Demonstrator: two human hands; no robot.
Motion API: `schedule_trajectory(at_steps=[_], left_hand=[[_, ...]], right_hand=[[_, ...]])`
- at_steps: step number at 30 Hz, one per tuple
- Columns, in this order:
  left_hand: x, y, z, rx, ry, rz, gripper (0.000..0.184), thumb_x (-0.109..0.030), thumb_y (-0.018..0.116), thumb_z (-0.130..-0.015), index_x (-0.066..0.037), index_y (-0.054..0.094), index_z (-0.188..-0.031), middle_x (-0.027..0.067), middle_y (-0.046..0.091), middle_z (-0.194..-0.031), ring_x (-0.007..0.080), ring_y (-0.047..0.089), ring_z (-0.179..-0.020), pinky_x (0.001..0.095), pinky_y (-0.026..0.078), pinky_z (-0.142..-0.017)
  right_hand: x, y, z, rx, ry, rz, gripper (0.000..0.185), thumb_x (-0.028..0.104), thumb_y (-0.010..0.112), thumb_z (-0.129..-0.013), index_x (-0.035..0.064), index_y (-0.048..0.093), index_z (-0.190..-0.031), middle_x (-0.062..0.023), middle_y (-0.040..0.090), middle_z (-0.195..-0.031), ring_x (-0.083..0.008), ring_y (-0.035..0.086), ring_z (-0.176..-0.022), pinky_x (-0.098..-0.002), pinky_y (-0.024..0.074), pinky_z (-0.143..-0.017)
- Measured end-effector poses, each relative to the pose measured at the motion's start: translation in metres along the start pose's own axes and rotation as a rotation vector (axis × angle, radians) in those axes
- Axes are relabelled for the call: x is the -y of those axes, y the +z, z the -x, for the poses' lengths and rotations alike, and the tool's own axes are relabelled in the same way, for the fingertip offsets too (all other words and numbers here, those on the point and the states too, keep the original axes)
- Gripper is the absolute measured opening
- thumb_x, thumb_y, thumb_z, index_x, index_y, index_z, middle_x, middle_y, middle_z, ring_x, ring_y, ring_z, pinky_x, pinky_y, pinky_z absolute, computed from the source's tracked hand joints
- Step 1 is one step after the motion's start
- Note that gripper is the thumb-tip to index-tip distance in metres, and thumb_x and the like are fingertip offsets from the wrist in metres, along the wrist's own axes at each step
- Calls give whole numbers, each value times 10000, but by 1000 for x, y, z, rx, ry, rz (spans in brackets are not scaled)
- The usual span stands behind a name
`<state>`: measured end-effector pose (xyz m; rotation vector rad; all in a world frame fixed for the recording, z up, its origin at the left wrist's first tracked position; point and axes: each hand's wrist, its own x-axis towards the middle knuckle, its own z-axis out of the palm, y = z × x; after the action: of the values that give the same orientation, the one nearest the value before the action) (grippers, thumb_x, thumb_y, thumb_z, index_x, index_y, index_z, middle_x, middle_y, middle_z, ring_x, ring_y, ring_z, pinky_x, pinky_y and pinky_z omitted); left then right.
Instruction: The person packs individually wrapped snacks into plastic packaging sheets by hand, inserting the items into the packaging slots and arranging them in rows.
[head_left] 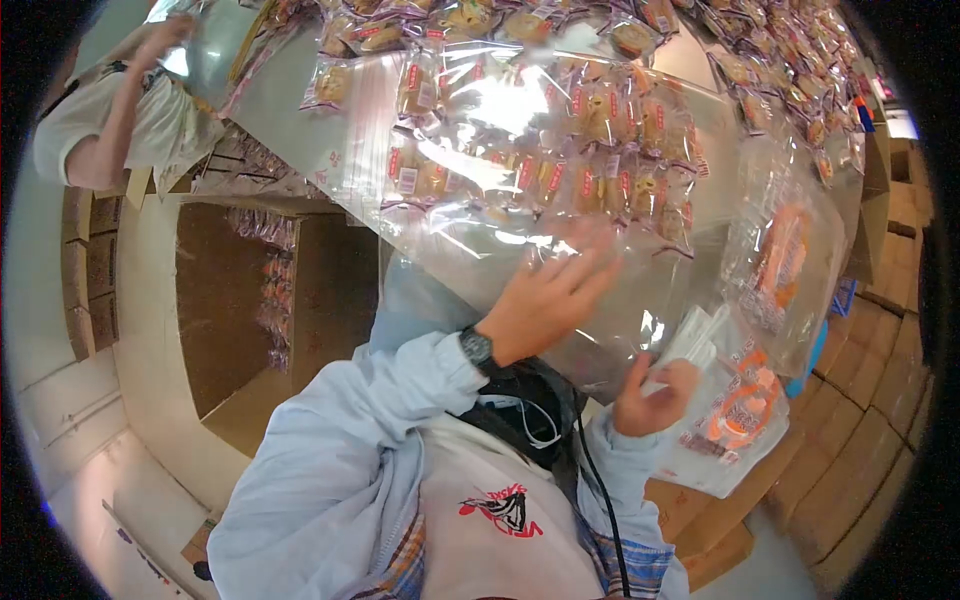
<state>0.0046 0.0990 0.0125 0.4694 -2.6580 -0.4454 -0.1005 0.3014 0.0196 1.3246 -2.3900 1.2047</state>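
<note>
Bag (pixel 625 315), large and clear, lies on the table (pixel 305 135), its loose film nearest the wearer, packets (pixel 600 115) in rows under its far part. The left hand (pixel 550 300) lies open, palm down, seemingly to steady the slippery film. The right hand (pixel 655 398) curls beside the near edge, perhaps to control it; whether it grips cannot be told.

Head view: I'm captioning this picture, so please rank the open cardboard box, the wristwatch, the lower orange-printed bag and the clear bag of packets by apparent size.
Largest to smallest, as they look:
1. Clear bag of packets
2. Open cardboard box
3. Lower orange-printed bag
4. Wristwatch
</note>
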Motion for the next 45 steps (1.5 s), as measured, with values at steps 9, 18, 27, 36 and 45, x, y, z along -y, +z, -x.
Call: schedule_trajectory(at_steps=[9,18,27,36,45], left_hand=[[39,-52,17,-118,-146,139,551,-180,746,-861,-86,623,-1389,138,573,-1476,366,505,-1390,576,333,-1179],[57,-65,25,-119,-254,127,612,-170,737,-845,-84,601,-1435,158,503,-1557,374,438,-1453,566,300,-1199],[68,-51,43,-71,-221,89,664,-207,747,-811,-10,580,-1424,241,431,-1595,413,406,-1474,559,281,-1216],[78,-59,71,-10,-195,54,627,-186,760,-801,0,597,-1377,256,440,-1573,443,426,-1444,554,282,-1228],[73,-54,57,-324,-86,90,308,-38,720,-830,11,653,-1127,229,599,-1422,429,527,-1355,527,410,-1120]], right_hand=[[69,58,-43,527,-165,42,608,108,759,-803,-5,604,-1380,-233,509,-1531,-451,501,-1389,-512,443,-1102],[87,110,-98,341,-129,162,703,216,692,-869,0,481,-1503,-231,423,-1602,-445,390,-1476,-590,270,-1213],[99,150,-146,291,-236,266,523,291,613,-962,21,608,-1410,-165,533,-1530,-392,417,-1452,-587,284,-1179],[109,170,-136,144,-198,456,557,374,606,-955,131,604,-1456,-72,533,-1548,-327,452,-1375,-546,302,-1086],[98,179,-133,71,-196,252,434,369,633,-936,97,730,-1260,-109,716,-1138,-328,535,-1218,-546,358,-1046]])
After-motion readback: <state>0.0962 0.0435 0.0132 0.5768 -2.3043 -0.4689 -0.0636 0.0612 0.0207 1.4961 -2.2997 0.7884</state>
